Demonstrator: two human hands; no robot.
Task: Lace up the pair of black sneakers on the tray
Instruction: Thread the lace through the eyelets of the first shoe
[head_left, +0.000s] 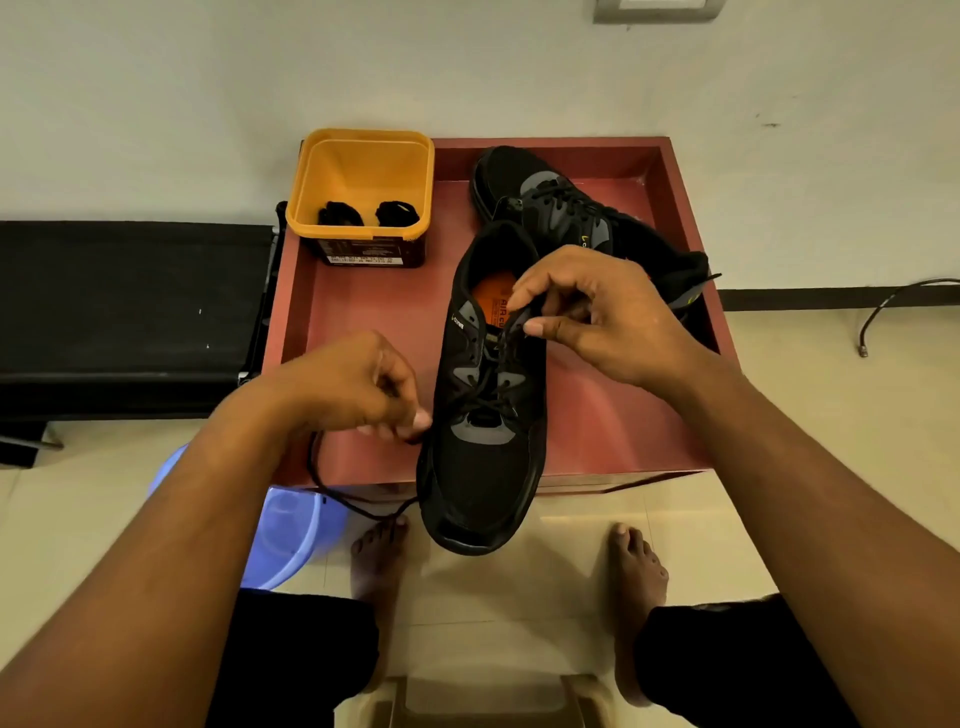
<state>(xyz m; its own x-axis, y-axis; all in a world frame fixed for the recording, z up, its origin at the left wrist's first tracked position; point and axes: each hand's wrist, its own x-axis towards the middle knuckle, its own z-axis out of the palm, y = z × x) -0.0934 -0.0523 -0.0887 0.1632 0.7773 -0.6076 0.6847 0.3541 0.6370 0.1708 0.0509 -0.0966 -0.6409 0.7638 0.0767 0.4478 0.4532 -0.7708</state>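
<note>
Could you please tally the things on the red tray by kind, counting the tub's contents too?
Sneakers: 2
Tub: 1
Lace bundles in the tub: 2
Total: 5
Laces threaded in the sneakers are not counted apart.

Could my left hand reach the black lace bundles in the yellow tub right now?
Probably yes: the lace bundles lie in the open-topped yellow tub just beyond the left hand, with bare tray between. But that hand pinches a lace and would have to drop it first.
</note>
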